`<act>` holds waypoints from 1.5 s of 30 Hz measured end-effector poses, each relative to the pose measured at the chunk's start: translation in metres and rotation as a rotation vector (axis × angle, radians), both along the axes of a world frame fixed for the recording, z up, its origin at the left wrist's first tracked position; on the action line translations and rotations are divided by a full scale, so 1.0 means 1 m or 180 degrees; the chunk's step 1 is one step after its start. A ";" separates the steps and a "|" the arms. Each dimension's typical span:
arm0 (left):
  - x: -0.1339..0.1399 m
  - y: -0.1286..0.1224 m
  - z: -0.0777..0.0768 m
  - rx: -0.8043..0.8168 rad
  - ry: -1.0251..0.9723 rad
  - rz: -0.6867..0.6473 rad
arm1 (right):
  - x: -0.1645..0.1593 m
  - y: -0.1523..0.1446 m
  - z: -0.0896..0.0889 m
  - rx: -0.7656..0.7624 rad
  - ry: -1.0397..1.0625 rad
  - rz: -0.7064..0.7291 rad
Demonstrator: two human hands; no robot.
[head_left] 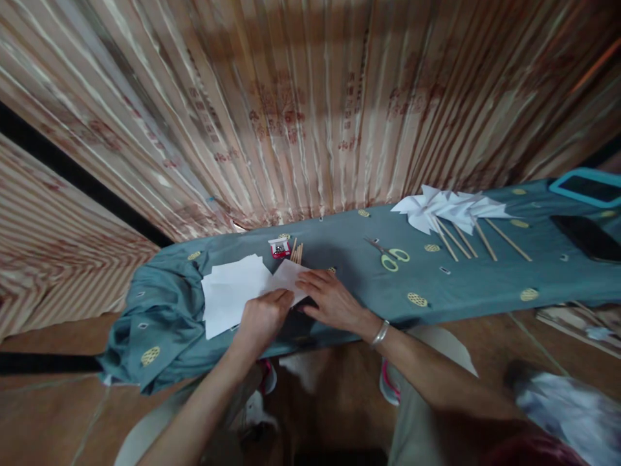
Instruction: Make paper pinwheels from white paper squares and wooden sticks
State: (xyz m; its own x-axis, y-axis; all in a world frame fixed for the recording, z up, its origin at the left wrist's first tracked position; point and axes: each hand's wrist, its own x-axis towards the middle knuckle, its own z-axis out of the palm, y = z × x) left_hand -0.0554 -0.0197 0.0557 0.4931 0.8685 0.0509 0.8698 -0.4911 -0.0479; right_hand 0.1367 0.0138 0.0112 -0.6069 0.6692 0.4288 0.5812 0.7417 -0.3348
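Note:
A small white sheet of paper (287, 274) is between my hands at the table's front edge. My left hand (262, 318) is closed on its lower edge, fingers curled. My right hand (334, 300) grips its right side, with the fingers over the paper and the thumb below. A stack of white paper (233, 291) lies beside my left hand. Just beyond the sheet are several wooden sticks (297, 252), partly covered by it, and a small open red-and-white box (280, 248) with small dark items inside.
Scissors (389, 254) with pale green handles lie right of my hands. Further right are several paper pinwheels (451, 208) on sticks, a black phone (588, 238) and a blue-framed tablet (589, 186). A patterned curtain (310, 116) hangs behind the cloth-covered table (359, 285).

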 end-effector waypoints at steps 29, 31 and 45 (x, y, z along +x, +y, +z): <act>0.037 0.011 -0.076 -0.0284 -0.1981 -0.0346 | 0.089 -0.012 -0.027 -0.2002 0.1106 -0.1122; 0.035 0.012 -0.080 -0.0357 -0.2084 -0.0128 | 0.086 -0.009 -0.024 -0.2060 0.1069 -0.1220; 0.035 0.020 -0.071 -0.0972 -0.2718 0.0671 | 0.091 0.005 -0.025 -0.2354 0.1478 -0.1106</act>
